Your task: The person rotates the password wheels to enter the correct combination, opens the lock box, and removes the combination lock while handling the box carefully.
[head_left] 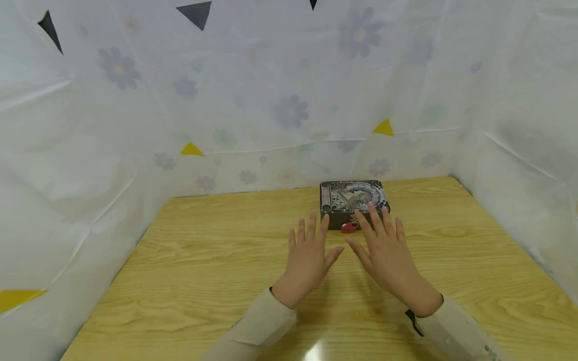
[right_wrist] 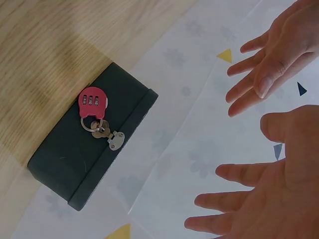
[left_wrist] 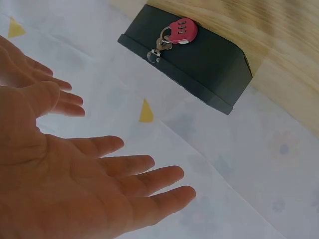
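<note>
A dark tin box (head_left: pixel 356 198) with a printed lid stands near the back of the table. On its front hangs a red combination padlock (right_wrist: pixel 92 102), its shackle through a metal clasp (right_wrist: pixel 116 141). My left hand (head_left: pixel 307 260) is held in front of the box and to its left, fingers spread, holding nothing. My right hand (head_left: pixel 388 255) is also spread and holds nothing; its fingertips overlap the front edge of the box in the head view. In the left wrist view, the left palm (left_wrist: pixel 75 184) faces the camera, apart from the box.
The wood-grain table (head_left: pixel 203 265) extends to both sides of the box. Behind it hangs a pale flower-patterned sheet (head_left: pixel 253 90), with more white sheeting (head_left: pixel 533 125) along the sides.
</note>
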The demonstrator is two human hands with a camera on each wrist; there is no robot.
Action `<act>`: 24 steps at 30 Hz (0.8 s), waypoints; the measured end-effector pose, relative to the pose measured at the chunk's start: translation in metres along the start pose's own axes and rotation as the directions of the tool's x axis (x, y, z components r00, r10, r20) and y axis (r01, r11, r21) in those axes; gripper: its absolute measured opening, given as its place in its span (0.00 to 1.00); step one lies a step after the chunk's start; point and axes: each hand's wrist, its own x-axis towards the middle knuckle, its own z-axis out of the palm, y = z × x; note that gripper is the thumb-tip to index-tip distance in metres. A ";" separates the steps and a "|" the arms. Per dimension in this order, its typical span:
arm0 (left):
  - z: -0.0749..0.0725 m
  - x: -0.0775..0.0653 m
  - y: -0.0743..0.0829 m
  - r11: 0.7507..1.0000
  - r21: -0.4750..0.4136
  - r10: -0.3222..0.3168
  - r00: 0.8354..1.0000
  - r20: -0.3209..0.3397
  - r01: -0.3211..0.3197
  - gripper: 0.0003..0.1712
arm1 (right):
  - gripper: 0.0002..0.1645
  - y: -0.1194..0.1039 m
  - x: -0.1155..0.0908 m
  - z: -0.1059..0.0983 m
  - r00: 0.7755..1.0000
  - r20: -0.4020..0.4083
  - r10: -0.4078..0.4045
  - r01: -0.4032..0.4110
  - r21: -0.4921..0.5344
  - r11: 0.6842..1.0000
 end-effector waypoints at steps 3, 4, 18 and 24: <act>0.001 0.002 0.000 1.000 -0.006 0.009 1.000 -0.014 -0.009 0.43 | 0.38 0.000 0.002 0.001 1.000 -0.004 0.000 0.000 0.013 1.000; 0.001 0.002 0.000 1.000 -0.008 0.011 1.000 -0.017 -0.011 0.42 | 0.37 0.000 0.002 0.001 1.000 -0.006 -0.002 0.002 0.013 1.000; 0.003 0.011 0.004 1.000 -0.004 0.025 0.998 -0.053 -0.025 0.41 | 0.35 0.003 0.007 0.001 1.000 -0.002 0.023 -0.023 0.026 0.999; 0.002 0.015 0.008 0.999 -0.002 0.034 0.998 -0.056 -0.034 0.40 | 0.33 0.004 0.008 0.000 0.999 -0.002 0.037 -0.037 0.045 0.998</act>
